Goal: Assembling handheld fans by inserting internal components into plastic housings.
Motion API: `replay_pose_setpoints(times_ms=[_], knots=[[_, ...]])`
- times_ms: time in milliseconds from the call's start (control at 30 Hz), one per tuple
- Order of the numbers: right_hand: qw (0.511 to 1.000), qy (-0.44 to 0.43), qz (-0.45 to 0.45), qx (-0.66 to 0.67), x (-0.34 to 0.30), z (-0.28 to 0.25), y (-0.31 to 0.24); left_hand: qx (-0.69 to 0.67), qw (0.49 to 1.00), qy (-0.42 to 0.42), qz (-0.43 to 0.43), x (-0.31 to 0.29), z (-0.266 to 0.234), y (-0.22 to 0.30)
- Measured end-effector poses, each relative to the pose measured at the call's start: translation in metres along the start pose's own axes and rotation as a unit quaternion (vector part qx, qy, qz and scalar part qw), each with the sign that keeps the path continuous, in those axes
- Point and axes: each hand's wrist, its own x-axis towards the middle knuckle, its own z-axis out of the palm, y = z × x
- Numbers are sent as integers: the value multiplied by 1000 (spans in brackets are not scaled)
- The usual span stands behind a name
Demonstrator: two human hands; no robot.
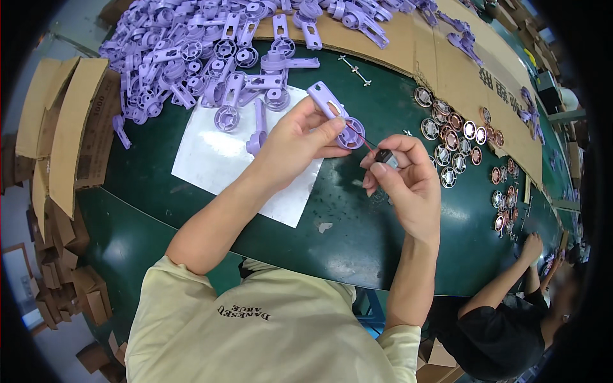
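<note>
My left hand (pixel 299 137) is closed on a purple plastic housing (pixel 327 101), which has a slotted handle and a round ring-shaped end. The ring end points down toward my right hand (pixel 410 182). Between its thumb and fingers, that hand pinches a small motor (pixel 385 157) with a black end and a silvery body. Thin red wire (pixel 361 136) runs from the motor to the housing's round end; where it goes inside is hard to make out. Below my left hand lies a white sheet (pixel 220 172), with more purple housings (pixel 227 117) on its far part.
A large heap of purple parts (pixel 166 51) covers the far left. Flat cardboard (pixel 399 38) lies along the back. Several copper and silver rings (pixel 449 140) spread across the right. An open carton (pixel 96 127) stands at left; a co-worker's hand (pixel 531 247) is at lower right.
</note>
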Motion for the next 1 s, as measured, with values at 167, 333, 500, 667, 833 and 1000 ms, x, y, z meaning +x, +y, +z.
replay_pose_setpoints(times_ms=[167, 333, 500, 667, 833, 1000], knots=[[973, 146, -25, -178, 6, 1, 15, -21, 999, 12, 31, 2, -4, -2], [891, 146, -90, -419, 4, 3, 11, 20, 996, 17, 80, 5, -3, -3], [918, 145, -72, -362, 3, 13, 10, 60, 995, -13, 82, 1, -1, -12], [955, 154, -31, -252, 3, 10, 21, 92, 992, -73, 49, -1, -1, -16], [975, 151, 11, -162, 1, 16, 25, 106, 992, -63, 41, -3, 2, -15], [985, 164, 25, -55, 1, 24, 24, 120, 991, -43, 47, -5, 4, -17]])
